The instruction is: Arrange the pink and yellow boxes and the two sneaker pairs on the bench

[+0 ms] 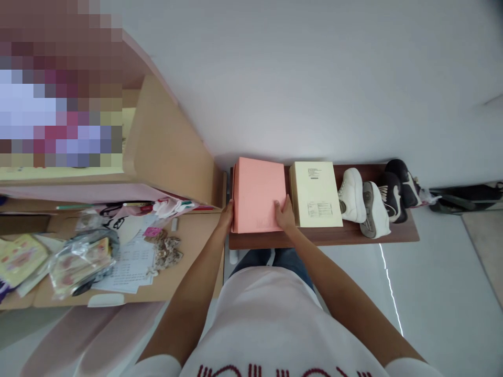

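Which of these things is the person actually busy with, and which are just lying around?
Busy with, it seems:
pink box, between the left hand and right hand
brown shelf, beneath it

Probably just lying around:
cream box, beside the pink one
white shoes
black shoes
papers, on the desk

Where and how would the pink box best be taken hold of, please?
Probably by the pink box's opposite left and right sides, coming from the front: it is boxy, with the wall behind. The left hand and right hand hold it there, right thumb on top.
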`<state>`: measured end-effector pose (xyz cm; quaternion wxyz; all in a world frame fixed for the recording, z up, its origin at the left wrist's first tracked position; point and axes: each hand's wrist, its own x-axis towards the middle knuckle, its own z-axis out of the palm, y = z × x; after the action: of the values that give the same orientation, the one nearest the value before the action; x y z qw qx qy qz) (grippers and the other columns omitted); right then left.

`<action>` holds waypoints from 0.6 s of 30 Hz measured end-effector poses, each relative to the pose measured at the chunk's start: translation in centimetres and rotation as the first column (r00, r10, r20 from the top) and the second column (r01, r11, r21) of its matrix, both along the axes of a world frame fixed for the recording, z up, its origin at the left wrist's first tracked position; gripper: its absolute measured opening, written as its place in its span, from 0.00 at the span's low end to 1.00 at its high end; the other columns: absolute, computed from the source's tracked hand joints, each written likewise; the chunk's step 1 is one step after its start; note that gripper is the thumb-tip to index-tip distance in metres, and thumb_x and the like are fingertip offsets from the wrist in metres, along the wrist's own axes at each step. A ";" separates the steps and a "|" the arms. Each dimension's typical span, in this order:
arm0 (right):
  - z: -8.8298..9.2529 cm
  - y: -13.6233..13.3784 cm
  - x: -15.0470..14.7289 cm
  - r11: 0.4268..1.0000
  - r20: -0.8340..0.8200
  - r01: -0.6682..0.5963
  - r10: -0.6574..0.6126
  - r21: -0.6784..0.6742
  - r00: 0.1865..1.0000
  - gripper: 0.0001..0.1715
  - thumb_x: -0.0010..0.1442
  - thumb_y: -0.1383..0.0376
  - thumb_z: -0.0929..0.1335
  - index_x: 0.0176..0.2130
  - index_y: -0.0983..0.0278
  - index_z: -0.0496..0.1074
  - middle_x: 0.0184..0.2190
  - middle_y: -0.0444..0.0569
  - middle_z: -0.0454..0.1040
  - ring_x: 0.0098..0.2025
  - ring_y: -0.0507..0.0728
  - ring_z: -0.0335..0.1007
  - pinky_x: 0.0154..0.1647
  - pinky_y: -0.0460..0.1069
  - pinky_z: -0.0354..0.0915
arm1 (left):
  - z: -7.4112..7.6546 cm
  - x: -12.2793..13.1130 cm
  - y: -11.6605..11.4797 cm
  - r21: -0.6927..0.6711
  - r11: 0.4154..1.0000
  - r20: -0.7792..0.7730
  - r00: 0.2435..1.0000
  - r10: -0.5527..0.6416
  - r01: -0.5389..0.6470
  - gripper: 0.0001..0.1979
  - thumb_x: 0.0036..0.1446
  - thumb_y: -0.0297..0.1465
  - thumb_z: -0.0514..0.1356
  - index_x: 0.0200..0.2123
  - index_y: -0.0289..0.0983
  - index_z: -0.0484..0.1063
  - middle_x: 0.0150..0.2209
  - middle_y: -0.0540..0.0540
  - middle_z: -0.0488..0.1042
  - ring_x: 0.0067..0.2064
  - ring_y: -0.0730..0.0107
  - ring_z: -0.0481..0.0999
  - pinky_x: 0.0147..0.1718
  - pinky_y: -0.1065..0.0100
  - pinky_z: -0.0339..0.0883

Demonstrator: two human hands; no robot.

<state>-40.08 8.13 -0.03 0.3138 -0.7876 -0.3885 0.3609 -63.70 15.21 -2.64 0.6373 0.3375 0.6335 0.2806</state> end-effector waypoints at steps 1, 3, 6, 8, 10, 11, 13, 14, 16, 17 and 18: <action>0.1 0.1 -0.5 1.000 0.040 -0.004 0.003 0.010 0.999 0.54 0.66 0.36 0.54 0.74 0.68 0.43 0.74 0.63 0.49 0.75 0.67 0.44 0.73 0.64 0.48 | 0.4 0.0 0.0 -0.009 1.000 0.010 1.000 0.019 -0.019 0.38 0.60 0.61 0.53 0.54 0.34 0.76 0.57 0.33 0.77 0.63 0.42 0.71 0.61 0.49 0.67; 0.5 0.4 -1.4 1.000 0.115 -0.010 0.008 0.020 0.993 0.51 0.67 0.38 0.53 0.74 0.69 0.45 0.75 0.63 0.44 0.76 0.69 0.37 0.73 0.68 0.42 | 1.3 0.2 -0.1 -0.022 0.999 0.058 0.997 0.047 -0.046 0.36 0.60 0.59 0.56 0.54 0.35 0.76 0.56 0.33 0.78 0.63 0.44 0.72 0.61 0.49 0.67; 1.2 1.1 -2.7 1.000 0.151 -0.001 0.001 0.002 0.989 0.49 0.68 0.40 0.53 0.74 0.66 0.47 0.76 0.61 0.41 0.77 0.71 0.32 0.73 0.71 0.36 | 2.2 0.5 -0.4 -0.014 0.997 0.142 0.987 0.074 -0.073 0.34 0.59 0.57 0.59 0.54 0.35 0.76 0.55 0.34 0.78 0.62 0.47 0.74 0.61 0.50 0.68; 1.8 1.6 -3.1 1.000 0.119 -0.007 0.009 -0.016 0.993 0.49 0.67 0.38 0.54 0.74 0.63 0.48 0.76 0.59 0.42 0.77 0.72 0.32 0.72 0.73 0.35 | 2.4 0.7 -0.6 -0.025 0.995 0.178 0.979 0.101 -0.098 0.33 0.58 0.56 0.60 0.53 0.34 0.76 0.55 0.35 0.79 0.61 0.47 0.75 0.61 0.50 0.69; 2.4 2.1 -3.3 0.999 0.070 -0.025 0.028 -0.046 0.997 0.50 0.66 0.37 0.55 0.74 0.62 0.48 0.76 0.58 0.41 0.77 0.72 0.31 0.72 0.73 0.35 | 2.5 1.0 -0.7 -0.060 0.991 0.202 0.971 0.126 -0.116 0.33 0.59 0.55 0.60 0.54 0.34 0.76 0.55 0.35 0.79 0.60 0.47 0.75 0.60 0.49 0.70; 2.8 2.3 -3.2 0.997 0.045 -0.033 0.036 -0.063 0.998 0.51 0.65 0.36 0.56 0.74 0.61 0.47 0.76 0.58 0.40 0.77 0.72 0.31 0.72 0.74 0.36 | 2.7 1.2 -0.7 -0.090 0.989 0.215 0.967 0.133 -0.116 0.33 0.59 0.55 0.60 0.55 0.34 0.75 0.54 0.35 0.79 0.60 0.47 0.75 0.60 0.49 0.70; 3.5 2.7 -3.0 0.995 0.001 -0.041 0.042 -0.092 0.999 0.53 0.64 0.34 0.57 0.74 0.60 0.47 0.76 0.57 0.40 0.77 0.72 0.30 0.72 0.73 0.36 | 3.2 1.7 -0.6 -0.159 0.983 0.258 0.958 0.127 -0.087 0.34 0.61 0.56 0.58 0.58 0.35 0.74 0.53 0.36 0.80 0.61 0.46 0.75 0.61 0.47 0.69; 3.9 2.8 -2.8 0.994 -0.017 -0.040 0.038 -0.099 0.999 0.53 0.64 0.34 0.57 0.74 0.59 0.46 0.76 0.57 0.40 0.77 0.71 0.29 0.73 0.73 0.36 | 3.5 2.0 -0.6 -0.190 0.980 0.284 0.952 0.115 -0.062 0.35 0.61 0.56 0.57 0.59 0.35 0.74 0.53 0.36 0.80 0.61 0.45 0.74 0.62 0.46 0.68; 4.6 2.9 -2.6 0.995 -0.046 -0.037 0.033 -0.094 0.998 0.54 0.63 0.33 0.57 0.75 0.59 0.46 0.76 0.56 0.41 0.77 0.70 0.29 0.73 0.71 0.36 | 4.5 2.7 -0.4 -0.224 0.975 0.342 0.936 0.082 -0.003 0.35 0.62 0.55 0.56 0.60 0.35 0.73 0.52 0.36 0.81 0.62 0.43 0.73 0.62 0.46 0.66; 5.0 2.9 -2.5 0.996 -0.059 -0.038 0.033 -0.085 0.998 0.54 0.63 0.33 0.57 0.75 0.58 0.45 0.76 0.55 0.41 0.77 0.69 0.28 0.74 0.71 0.35 | 5.0 3.0 -0.3 -0.231 0.973 0.374 0.925 0.066 0.024 0.35 0.62 0.55 0.55 0.61 0.35 0.73 0.52 0.36 0.81 0.62 0.42 0.73 0.62 0.45 0.66; 5.3 2.8 -2.5 0.996 -0.077 -0.042 0.037 -0.074 0.996 0.54 0.63 0.33 0.57 0.75 0.57 0.44 0.76 0.53 0.41 0.78 0.68 0.28 0.74 0.70 0.34 | 5.6 3.3 -0.2 -0.239 0.970 0.410 0.910 0.055 0.049 0.36 0.63 0.55 0.54 0.61 0.34 0.73 0.52 0.36 0.81 0.62 0.42 0.73 0.62 0.45 0.66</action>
<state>-42.61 10.95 5.29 0.2910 -0.7769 -0.3778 0.4110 -60.43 15.02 2.94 0.7930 0.1886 0.5141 0.2668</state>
